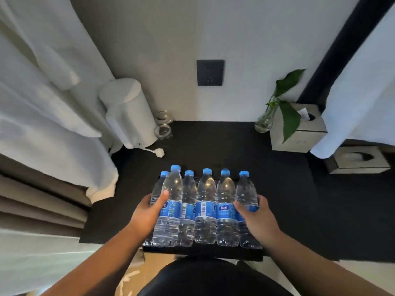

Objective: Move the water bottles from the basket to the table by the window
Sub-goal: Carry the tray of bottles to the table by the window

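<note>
Blue-capped water bottles (205, 207) stand upright, hands (149, 212) (255, 215) gripping the end ones.

Left arm: bare forearm enters from lower-left corner, angles up toward centre. Left hand (147, 212) grips left end of water bottles (205, 207); thumb laid straight across front of end bottle, other digits wrapped behind, hidden. Right arm: bare forearm from lower-right corner, angles up toward centre. Right hand (256, 216) clasps right end; thumb on front, fingers (263, 201) curled round outer side. Palms face each other, wrists roughly level.
</note>
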Demonstrator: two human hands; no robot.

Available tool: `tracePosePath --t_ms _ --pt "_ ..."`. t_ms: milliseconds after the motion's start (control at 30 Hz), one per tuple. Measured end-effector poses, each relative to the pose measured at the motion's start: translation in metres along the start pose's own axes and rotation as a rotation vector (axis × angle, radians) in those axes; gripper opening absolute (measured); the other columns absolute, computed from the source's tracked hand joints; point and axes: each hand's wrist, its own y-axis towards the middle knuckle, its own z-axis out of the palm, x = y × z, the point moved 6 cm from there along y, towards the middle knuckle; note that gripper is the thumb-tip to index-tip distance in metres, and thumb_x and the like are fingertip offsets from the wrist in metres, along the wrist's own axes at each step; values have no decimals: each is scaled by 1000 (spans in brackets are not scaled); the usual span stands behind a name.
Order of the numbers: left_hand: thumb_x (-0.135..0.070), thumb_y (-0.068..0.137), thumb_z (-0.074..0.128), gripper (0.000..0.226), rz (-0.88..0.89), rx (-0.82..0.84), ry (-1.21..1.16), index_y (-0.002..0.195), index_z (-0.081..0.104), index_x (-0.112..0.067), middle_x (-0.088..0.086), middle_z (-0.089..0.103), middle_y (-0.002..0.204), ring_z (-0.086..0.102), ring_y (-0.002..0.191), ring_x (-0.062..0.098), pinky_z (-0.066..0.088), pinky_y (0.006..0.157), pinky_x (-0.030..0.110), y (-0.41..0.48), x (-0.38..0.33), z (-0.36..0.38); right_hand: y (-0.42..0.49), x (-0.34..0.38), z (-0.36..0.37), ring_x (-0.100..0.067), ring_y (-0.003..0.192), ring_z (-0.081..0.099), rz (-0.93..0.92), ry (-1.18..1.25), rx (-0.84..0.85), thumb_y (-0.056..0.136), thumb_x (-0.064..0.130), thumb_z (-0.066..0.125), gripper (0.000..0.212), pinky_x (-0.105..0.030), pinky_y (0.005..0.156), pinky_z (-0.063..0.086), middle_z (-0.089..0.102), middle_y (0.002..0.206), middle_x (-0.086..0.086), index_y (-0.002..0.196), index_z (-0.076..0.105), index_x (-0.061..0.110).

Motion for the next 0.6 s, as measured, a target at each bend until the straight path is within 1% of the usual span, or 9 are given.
tracePosePath --t_ms 133,233,333,400,467,533,600 --pt "-79 82 61 60 60 49 153 105 74 -25 0 81 93 79 87 19 58 94 51 12 -3 -4 -10 -16 9 -2 85 67 37 71 -48 77 68 79 75 -31 71 54 65 99 23 136 41 41" --pt "-83 82 50 68 151 91 224 105 76 -25 1 81 97 77 92 19 55 98 51 15 -8 -3 -10 -17 10 -6 90 70 46 116 -38 78 62 82 71 -34 79 58 67 103 21 134 43 44" --pt "-86 82 51 69 174 126 197 110 76 -27 0 81 102 76 100 20 53 101 52 15 -5 0 -5 -13 7 -7 93 73 29 139 -15 80 55 84 60 -39 88 61 71 105 19 129 50 46" --pt "-92 76 51 71 177 96 173 109 77 -34 -7 81 102 75 99 12 52 102 45 15 -4 1 -2 -8 6 -10 97 74 16 128 7 81 54 83 55 -44 93 60 72 109 16 126 52 47" --pt "-101 66 43 83 178 35 210 106 77 -37 -11 80 99 73 99 8 50 100 39 17 -5 2 1 -3 4 -13 101 72 10 99 23 82 57 81 57 -46 96 58 71 113 14 128 52 43" --pt "-102 64 37 88 143 3 271 102 78 -34 -7 80 95 72 96 11 52 99 40 20 -6 1 4 1 2 -13 101 70 12 60 20 83 57 80 57 -43 96 57 67 112 15 128 50 38" --pt "-101 65 32 91 122 -23 334 99 77 -30 -2 79 93 72 93 16 55 97 43 20 -7 0 4 4 0 -9 97 67 22 40 14 84 56 79 56 -37 90 55 64 107 17 125 47 35"
